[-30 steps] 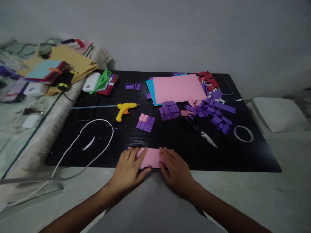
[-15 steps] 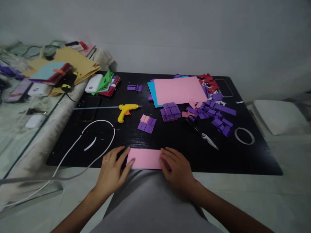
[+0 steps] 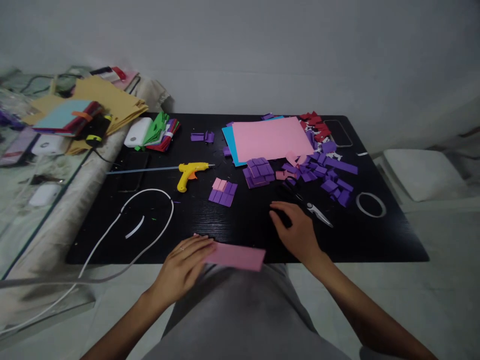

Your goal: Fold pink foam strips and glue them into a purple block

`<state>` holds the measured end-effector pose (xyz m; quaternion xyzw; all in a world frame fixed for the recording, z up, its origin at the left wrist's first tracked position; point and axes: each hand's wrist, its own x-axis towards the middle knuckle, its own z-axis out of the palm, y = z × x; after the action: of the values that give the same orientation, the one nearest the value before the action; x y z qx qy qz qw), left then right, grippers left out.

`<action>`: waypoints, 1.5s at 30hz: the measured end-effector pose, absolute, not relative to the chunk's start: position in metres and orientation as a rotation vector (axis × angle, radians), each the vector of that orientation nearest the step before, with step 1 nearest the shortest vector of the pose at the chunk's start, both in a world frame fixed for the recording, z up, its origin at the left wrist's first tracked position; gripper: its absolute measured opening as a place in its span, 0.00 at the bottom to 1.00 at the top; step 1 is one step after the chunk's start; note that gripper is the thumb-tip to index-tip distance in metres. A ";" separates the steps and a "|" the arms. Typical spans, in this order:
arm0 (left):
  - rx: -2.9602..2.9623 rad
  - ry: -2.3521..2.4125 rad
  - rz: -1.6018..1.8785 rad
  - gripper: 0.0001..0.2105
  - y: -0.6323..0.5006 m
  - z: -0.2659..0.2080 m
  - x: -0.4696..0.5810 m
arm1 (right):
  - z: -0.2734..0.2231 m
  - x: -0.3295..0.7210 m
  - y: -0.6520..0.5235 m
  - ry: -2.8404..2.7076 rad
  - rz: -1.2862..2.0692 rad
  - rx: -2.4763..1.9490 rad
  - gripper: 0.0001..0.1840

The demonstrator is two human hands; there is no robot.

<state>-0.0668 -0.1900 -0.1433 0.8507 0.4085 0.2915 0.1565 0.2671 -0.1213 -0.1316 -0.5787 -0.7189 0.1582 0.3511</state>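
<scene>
My left hand (image 3: 190,260) grips the left end of a pink paper strip (image 3: 238,256), which slants over the table's front edge. Bare of anything, my right hand (image 3: 296,231) hovers with fingers apart just in front of the black-handled scissors (image 3: 318,215). Behind the strip lies a small woven square (image 3: 222,192) of purple and pink paper. A stack of purple woven squares (image 3: 258,173) is to its right. The yellow glue gun (image 3: 189,175), with a long glue stick in its back, rests on its side at the left.
Large pink sheets (image 3: 272,139) lie over blue ones at the back. Purple scraps (image 3: 332,180) and red scraps (image 3: 315,125) are heaped at right, near a tape ring (image 3: 370,205). A white cable (image 3: 170,215) loops across the table's left side.
My right hand has let go of the pink strip and moved right and away from me, towards the scissors. The strip has tilted in my left hand.
</scene>
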 end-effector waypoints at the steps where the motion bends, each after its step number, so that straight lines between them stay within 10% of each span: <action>1: 2.321 1.244 0.883 0.17 -0.188 -0.140 -0.067 | -0.132 0.270 -0.121 -1.864 0.414 -1.499 0.09; 22: 1.121 1.620 1.225 0.23 -0.159 -0.147 -0.034 | -0.112 0.266 -0.127 -2.277 0.863 -1.252 0.07; 28: 1.160 1.630 1.222 0.23 -0.160 -0.145 -0.032 | -0.071 0.310 -0.070 -1.714 0.109 -1.466 0.13; 36: 1.123 1.487 1.099 0.20 -0.162 -0.141 -0.030 | -0.094 0.237 -0.084 -1.478 1.216 -1.292 0.13; 45: 1.225 1.290 0.852 0.19 -0.165 -0.135 -0.017 | -0.100 0.195 -0.079 -1.244 1.494 -1.174 0.20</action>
<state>-0.0169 -0.1654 -0.1348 0.5179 0.5455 0.3602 0.5518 0.1948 -0.0786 -0.0995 -0.4687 -0.4966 0.5965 0.4217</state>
